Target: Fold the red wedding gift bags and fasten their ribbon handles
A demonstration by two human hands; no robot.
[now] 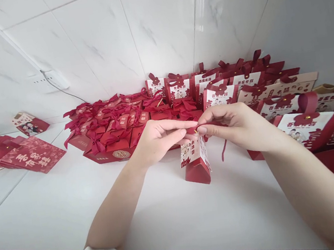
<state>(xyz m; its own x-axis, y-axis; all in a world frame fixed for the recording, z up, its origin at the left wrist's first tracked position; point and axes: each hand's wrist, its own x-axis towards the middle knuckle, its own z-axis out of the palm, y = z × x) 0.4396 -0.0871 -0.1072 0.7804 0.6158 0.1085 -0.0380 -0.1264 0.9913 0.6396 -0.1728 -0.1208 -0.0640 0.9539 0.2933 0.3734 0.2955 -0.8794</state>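
Observation:
A small red and white gift box (198, 171) stands on the white table, printed with red characters on its front. At its top, my left hand (159, 140) pinches a dark red ribbon (191, 130) between thumb and fingers. From the other side my right hand (231, 124) is closed in a pinch on the same ribbon, near a small gold fastener (196, 130). A loose ribbon end (224, 151) hangs below my right fingers. The fingers hide part of the box's top.
Behind my hands sit many red boxes with bows (109, 128). Rows of red and white gift bags (302, 127) stand at the right. At the left lie red gift bags (35, 156) and a small box (30, 123). A tiled wall (97, 40) with a socket (49, 81) and cable backs the table (103, 199).

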